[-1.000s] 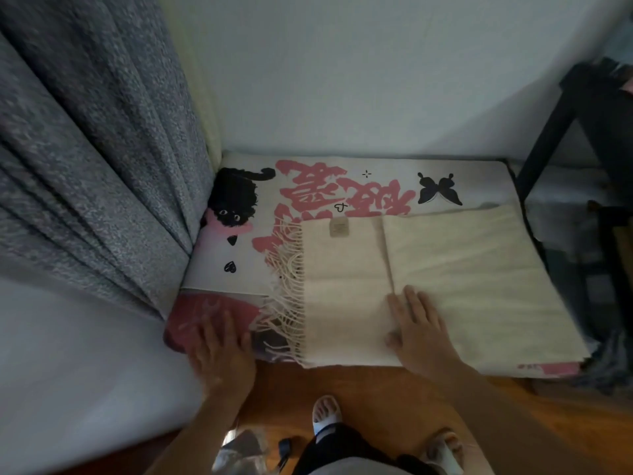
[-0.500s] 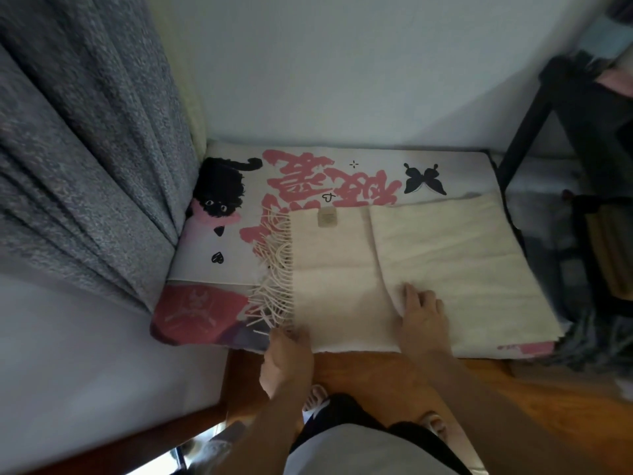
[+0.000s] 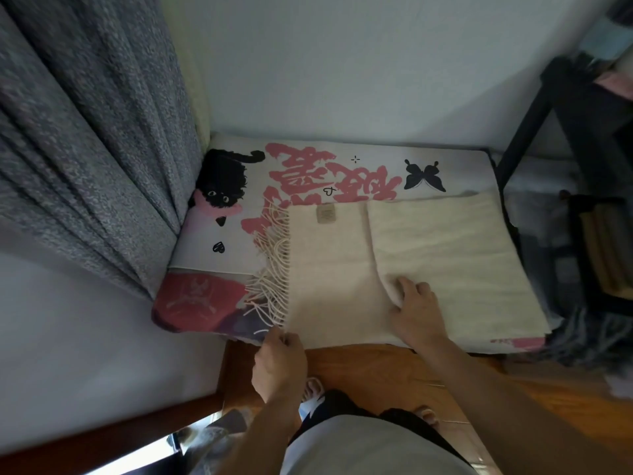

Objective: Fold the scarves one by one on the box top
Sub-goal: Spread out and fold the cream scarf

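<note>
well, left hand point(image 3: 279, 354) pinches cream scarf point(image 3: 411, 265) corner; right hand point(image 3: 416, 306) grips fold; label point(image 3: 325, 214) unreadable.

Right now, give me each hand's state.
Left hand: pinching the cream scarf at its near fringed corner.
Right hand: fingers curled, gripping the scarf's folded edge.

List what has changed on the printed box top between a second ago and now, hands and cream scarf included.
The left hand left the pink corner of the box top and moved right to the near fringed corner of the cream woven scarf, where its fingers now curl at the edge. The right hand stayed near the fold line, but its flat fingers have curled, bunching the upper layer. The scarf's layout and its label are unchanged.
</note>
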